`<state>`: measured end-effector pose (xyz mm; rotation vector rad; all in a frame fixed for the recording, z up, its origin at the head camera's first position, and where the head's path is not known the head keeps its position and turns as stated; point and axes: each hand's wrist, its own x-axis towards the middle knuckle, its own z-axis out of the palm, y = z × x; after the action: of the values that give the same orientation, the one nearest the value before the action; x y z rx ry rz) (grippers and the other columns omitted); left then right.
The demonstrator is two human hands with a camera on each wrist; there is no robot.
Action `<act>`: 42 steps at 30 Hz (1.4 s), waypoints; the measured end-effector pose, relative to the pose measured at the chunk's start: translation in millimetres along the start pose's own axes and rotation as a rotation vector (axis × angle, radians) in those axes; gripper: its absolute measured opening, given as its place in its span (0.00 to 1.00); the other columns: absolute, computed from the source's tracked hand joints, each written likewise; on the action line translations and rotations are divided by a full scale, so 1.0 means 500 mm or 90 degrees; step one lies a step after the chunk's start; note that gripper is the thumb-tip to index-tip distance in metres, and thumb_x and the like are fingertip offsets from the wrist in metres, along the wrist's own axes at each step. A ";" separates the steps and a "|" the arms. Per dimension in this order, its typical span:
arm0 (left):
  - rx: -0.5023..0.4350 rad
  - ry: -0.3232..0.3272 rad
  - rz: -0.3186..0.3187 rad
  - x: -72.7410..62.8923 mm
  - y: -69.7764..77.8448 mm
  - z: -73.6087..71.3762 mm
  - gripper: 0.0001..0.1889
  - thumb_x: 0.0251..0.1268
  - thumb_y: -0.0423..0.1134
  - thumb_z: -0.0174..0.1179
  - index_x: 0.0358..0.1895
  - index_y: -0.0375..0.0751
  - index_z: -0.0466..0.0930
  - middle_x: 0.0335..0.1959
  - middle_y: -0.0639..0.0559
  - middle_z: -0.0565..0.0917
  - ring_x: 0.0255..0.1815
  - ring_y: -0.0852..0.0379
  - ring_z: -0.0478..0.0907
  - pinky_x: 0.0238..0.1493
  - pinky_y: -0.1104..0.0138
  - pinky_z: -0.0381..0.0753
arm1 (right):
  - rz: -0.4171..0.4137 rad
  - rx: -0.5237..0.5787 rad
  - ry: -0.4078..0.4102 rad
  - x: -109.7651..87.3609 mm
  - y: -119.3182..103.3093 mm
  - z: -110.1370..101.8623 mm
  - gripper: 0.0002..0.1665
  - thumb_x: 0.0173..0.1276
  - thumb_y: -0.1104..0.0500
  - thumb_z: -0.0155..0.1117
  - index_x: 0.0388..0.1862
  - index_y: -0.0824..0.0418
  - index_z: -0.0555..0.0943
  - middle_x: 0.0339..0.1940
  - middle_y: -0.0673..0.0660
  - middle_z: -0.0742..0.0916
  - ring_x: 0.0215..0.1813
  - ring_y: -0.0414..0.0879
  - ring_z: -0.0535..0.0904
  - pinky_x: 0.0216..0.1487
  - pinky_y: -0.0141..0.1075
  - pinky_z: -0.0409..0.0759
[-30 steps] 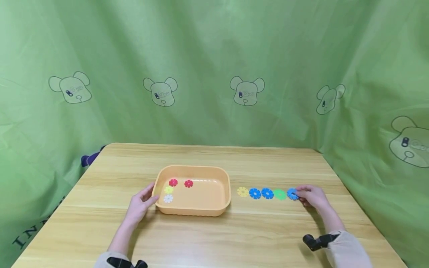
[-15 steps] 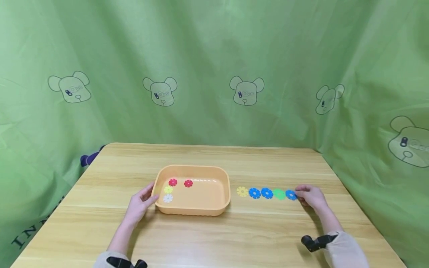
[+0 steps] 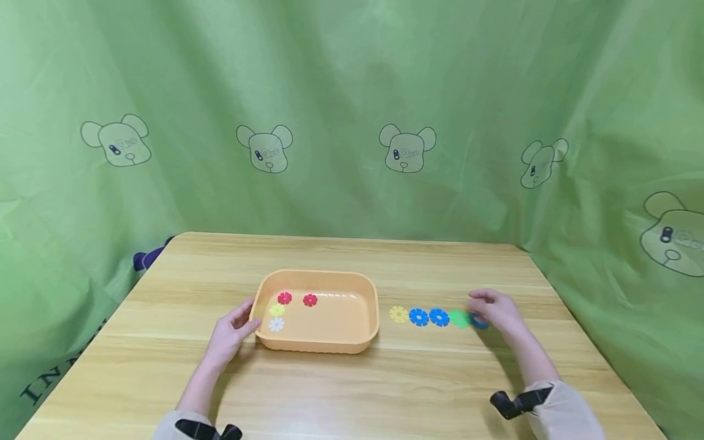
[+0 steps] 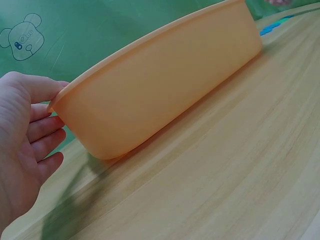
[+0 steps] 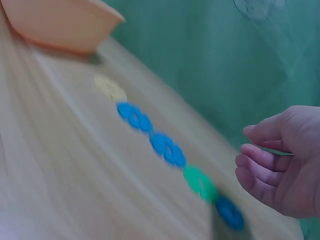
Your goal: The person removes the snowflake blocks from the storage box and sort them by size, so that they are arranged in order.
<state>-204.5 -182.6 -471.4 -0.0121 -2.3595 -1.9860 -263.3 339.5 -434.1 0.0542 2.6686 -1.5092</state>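
My left hand [image 3: 225,339] grips the left rim of an orange plastic tray [image 3: 313,346], thumb over the rim and fingers against the outer wall. In the tray lie two red flower discs, a yellow one [image 3: 277,311] and a white one [image 3: 272,324]. To its right, a row of flower discs lies on the table: yellow [image 3: 393,314], blue [image 3: 414,317], another blue [image 3: 434,317], green [image 3: 459,319] and a blue end disc [image 5: 230,213]. Above that end disc is my right hand [image 3: 499,313], fingers loosely bent and holding nothing. It partly hides the disc in the head view.
The wooden table [image 3: 352,391] carries the tray and the row. A green curtain [image 3: 341,201] with bear-head drawings hangs behind and on both sides. Each wrist wears a black strap [image 3: 519,402].
My right hand has let go of the blue end disc, risen and moved slightly left over it. The end disc stays beside the green one. The left hand and tray stay put.
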 end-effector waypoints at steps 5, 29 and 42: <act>0.003 -0.002 -0.001 0.001 0.001 -0.002 0.30 0.61 0.31 0.59 0.66 0.28 0.61 0.65 0.34 0.64 0.65 0.40 0.63 0.63 0.58 0.64 | -0.039 0.048 -0.033 0.006 -0.065 0.034 0.29 0.68 0.58 0.57 0.59 0.77 0.66 0.52 0.72 0.77 0.48 0.53 0.79 0.50 0.43 0.79; -0.003 -0.011 0.012 0.005 0.005 -0.003 0.29 0.62 0.32 0.59 0.66 0.30 0.62 0.66 0.35 0.64 0.65 0.41 0.63 0.63 0.57 0.63 | -0.106 0.123 -0.166 0.054 -0.269 0.315 0.21 0.62 0.67 0.62 0.53 0.76 0.73 0.38 0.60 0.83 0.38 0.45 0.79 0.41 0.39 0.82; -0.017 -0.018 0.013 0.002 0.002 -0.005 0.29 0.63 0.31 0.58 0.66 0.30 0.61 0.67 0.36 0.62 0.66 0.42 0.61 0.64 0.59 0.62 | -0.121 0.083 -0.224 0.074 -0.308 0.425 0.21 0.60 0.66 0.64 0.51 0.76 0.74 0.37 0.61 0.84 0.37 0.47 0.81 0.40 0.39 0.83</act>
<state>-205.6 -185.1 -469.9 -0.0658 -2.3396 -2.0203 -300.2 77.8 -414.4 -0.4270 2.3499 -1.5695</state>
